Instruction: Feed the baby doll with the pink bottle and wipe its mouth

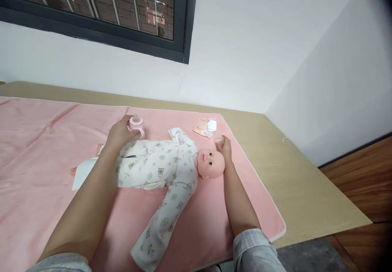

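Head view | our left fingers (133, 133) grip one pink baby bottle (136, 123) | right fingers (226, 140) pinch one clear cap (218, 141) | one baby doll (159, 163)

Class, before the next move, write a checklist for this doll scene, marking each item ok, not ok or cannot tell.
1. Doll lies face up: ok.
2. Doll rests within the edges of the pink blanket: ok.
3. Blanket is free of creases: not ok, creases show at the left.
4. Left hand is at the bottle: ok.
5. Right hand is free: not ok, its fingers are on a small clear object.
6. Doll's hands are through both sleeves: cannot tell, no doll hand shows.
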`<state>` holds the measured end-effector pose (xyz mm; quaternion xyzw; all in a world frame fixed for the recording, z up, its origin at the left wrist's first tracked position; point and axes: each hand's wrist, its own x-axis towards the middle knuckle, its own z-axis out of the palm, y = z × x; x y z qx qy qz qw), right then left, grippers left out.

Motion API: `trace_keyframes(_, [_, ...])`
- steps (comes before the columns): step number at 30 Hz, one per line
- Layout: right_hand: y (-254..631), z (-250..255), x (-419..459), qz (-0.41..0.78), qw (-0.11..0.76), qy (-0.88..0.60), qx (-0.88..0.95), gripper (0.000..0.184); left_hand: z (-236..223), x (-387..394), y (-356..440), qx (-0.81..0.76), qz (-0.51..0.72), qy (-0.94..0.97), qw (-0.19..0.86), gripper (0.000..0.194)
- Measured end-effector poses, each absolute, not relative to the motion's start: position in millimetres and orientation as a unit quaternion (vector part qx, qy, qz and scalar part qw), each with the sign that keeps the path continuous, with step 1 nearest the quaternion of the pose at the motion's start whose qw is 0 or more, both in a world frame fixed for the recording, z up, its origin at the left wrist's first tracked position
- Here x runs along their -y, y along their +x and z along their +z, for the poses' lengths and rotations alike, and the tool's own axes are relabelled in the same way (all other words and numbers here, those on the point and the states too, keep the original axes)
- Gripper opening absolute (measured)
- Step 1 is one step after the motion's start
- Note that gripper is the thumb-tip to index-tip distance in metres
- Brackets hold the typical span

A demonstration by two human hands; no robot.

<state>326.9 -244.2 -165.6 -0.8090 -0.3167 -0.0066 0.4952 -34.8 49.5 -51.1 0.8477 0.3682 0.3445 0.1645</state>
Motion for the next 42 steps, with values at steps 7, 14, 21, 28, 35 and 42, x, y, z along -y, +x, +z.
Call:
trace_keyframes(7, [310,-124,243,-0.015,0.607,-0.744,0.278,0.061,-11,17,-18,-0.275,0.403,0.832,0.265,0.076])
trace_keyframes(14, [222,-21,243,0.044,0.716,-0.562,0.411,0.055,21,92,-14,-0.235,0.371,0.866,0.239,0.060])
trace_keyframes(21, [145,20,261,0.109,0.708,-0.480,0.506,0.055,25,124,-15,-0.199,0.331,0.906,0.172,0.065])
trace_keyframes(28, [138,3,249,0.105,0.660,-0.487,0.563,0.052,24,134,-15,-0.158,0.322,0.919,0.165,0.064])
trace_keyframes(35, [128,-2,247,0.168,0.642,-0.505,0.552,0.085,25,140,-17,-0.149,0.308,0.922,0.180,0.065])
trace_keyframes(42, [127,-4,245,0.176,0.648,-0.538,0.509,0.087,23,139,-18,-0.164,0.263,0.929,0.204,0.076])
